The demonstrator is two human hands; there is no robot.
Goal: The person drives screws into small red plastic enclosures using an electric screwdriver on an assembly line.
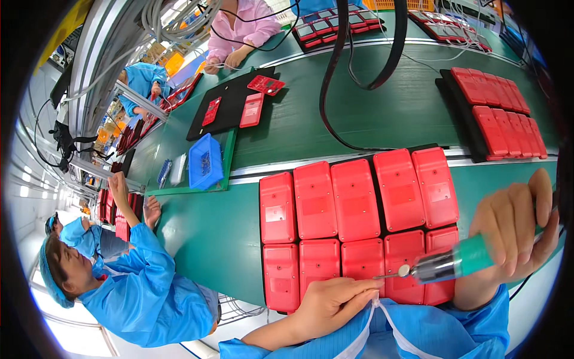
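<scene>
While a co-worker (149, 287) in blue faces the green bench (203, 239) well to the left of the left hand (329, 305), a blue bin (206, 182) stands nearer that hand, beyond it and leftward, its small contents too fine to make out. Just beyond the same hand, red casings (356, 200) lie in two rows of five on a black backing (375, 188) that shows only in strips; they look smooth, round-cornered, dotted with small holes. Over the lower row, the left hand reaches with fingers together, covering parts of those casings; whether it pinches anything cannot be told. At its fingertips the thin bit (387, 276) of an electric screwdriver (445, 267) begins, its point hard to see; the dark nose and green body slope up rightward. The right hand (517, 221) grips the green body, fingers curled round, hiding its rear end. Beyond the right hand, further casings (490, 130) lie in two rows on a dark tray (463, 119).
</scene>
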